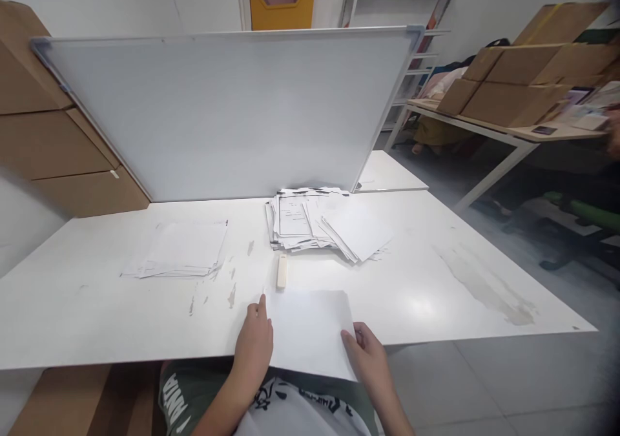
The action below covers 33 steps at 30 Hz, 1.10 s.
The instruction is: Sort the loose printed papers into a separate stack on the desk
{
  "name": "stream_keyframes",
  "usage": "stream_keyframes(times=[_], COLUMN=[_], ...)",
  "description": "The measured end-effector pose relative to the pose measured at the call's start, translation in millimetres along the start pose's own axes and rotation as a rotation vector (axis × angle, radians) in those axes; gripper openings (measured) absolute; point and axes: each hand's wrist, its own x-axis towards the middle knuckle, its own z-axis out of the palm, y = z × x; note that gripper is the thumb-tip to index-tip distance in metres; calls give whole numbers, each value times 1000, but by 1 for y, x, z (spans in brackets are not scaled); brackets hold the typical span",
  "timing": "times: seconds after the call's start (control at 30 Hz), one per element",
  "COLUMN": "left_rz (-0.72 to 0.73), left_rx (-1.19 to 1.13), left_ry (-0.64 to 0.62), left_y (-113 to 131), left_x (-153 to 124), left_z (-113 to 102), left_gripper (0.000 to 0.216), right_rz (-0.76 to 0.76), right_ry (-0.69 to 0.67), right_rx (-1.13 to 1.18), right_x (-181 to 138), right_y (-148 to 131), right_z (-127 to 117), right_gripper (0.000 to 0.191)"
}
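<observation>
A blank sheet of white paper [310, 329] lies at the table's front edge, its near side reaching past the edge toward my body. My left hand [254, 336] is at its left edge, index finger pointing up along the side and the other fingers curled in. On the right edge, my right hand [367, 352] pinches the paper between thumb and fingers. Just beyond the sheet is a small cream-coloured oblong block [281, 271], its kind unclear. Farther back sits an untidy pile of printed papers [295, 219], with blank sheets [358, 229] fanned over its right side.
Another loose stack of paper [184, 249] rests on the left of the white table [416, 281]. A whiteboard [242, 113] stands upright along the back, beside cardboard boxes [48, 142]. At right, a second table [484, 123] carries more boxes [523, 87].
</observation>
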Motion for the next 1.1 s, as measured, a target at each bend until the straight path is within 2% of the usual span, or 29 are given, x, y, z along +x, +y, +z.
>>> stream_keyframes(times=[0.17,0.37,0.57,0.67,0.9,1.03,1.1], left_rz=[19,276,407,397,361,285,307], left_rx=[160,67,111,123,181,137,86], left_ry=[-30,131,12,-8,-44,-83,-88], left_y=[7,9,3,-1,-2,6,9], left_x=[12,35,56,58,56,54,55], left_z=[-4,0,13,18,35,32,25], left_gripper=[43,38,62,64,61,57,61], right_rz=[6,13,-38,-28,79,120,108], right_ry=[31,6,-3,-7,-110,-31,45], right_rx=[62,114,105,145,193,166,105], right_x=[6,19,26,29,36,33,23], right_y=[-9,-23,-29,-29,-29,-36,-44], right_z=[-6,-18,-5,-2,-8,-6,-16], right_gripper=[28,30,29,28,28,33,38])
